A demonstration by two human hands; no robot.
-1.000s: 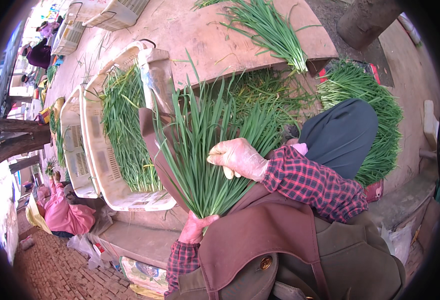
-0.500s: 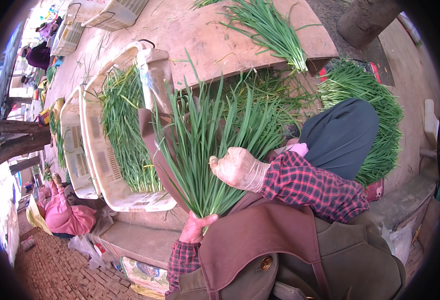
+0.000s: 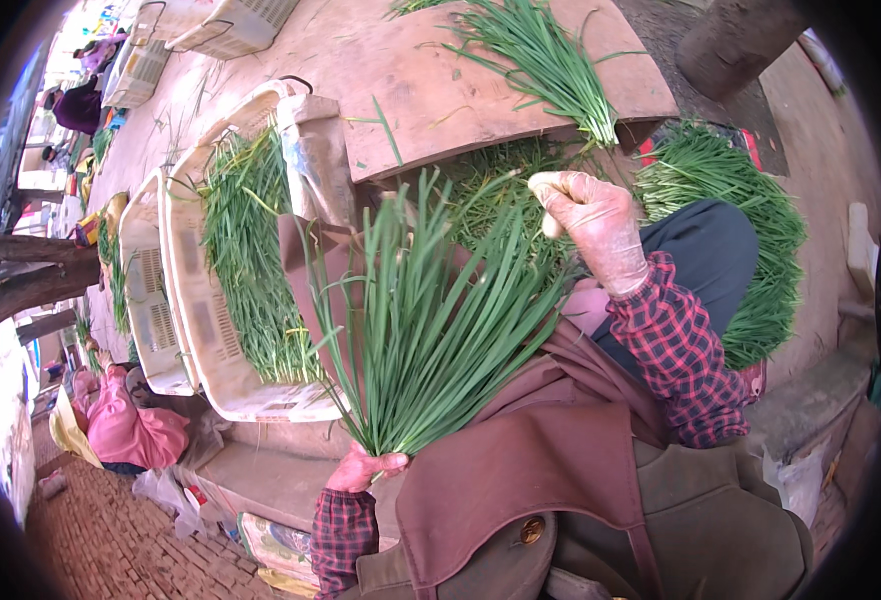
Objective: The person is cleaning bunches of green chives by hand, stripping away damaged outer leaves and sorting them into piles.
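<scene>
A fanned bunch of garlic chives (image 3: 440,330) spreads upward over my lap, its pale stem ends gathered low. My left hand (image 3: 360,468) is closed round those stems, thumb on the near side. Up and to the right, my right hand (image 3: 592,222), in a thin pale glove, is held apart from the bunch near its leaf tips. Its fingers are curled in; whether anything is pinched in them is hidden. A brown apron (image 3: 520,470) covers my front.
A cut bundle of chives (image 3: 550,65) lies on a low wooden board (image 3: 410,95). A large chive heap (image 3: 750,230) is at right. Loose leaves (image 3: 515,190) lie under the board's edge. At left stand white plastic crates (image 3: 215,350), one holding chives. A person in pink (image 3: 140,425) sits further left.
My right hand has moved from over the chives up and right, off the bunch. My left hand has shifted slightly down and left, and the leaves have fanned lower to the right.
</scene>
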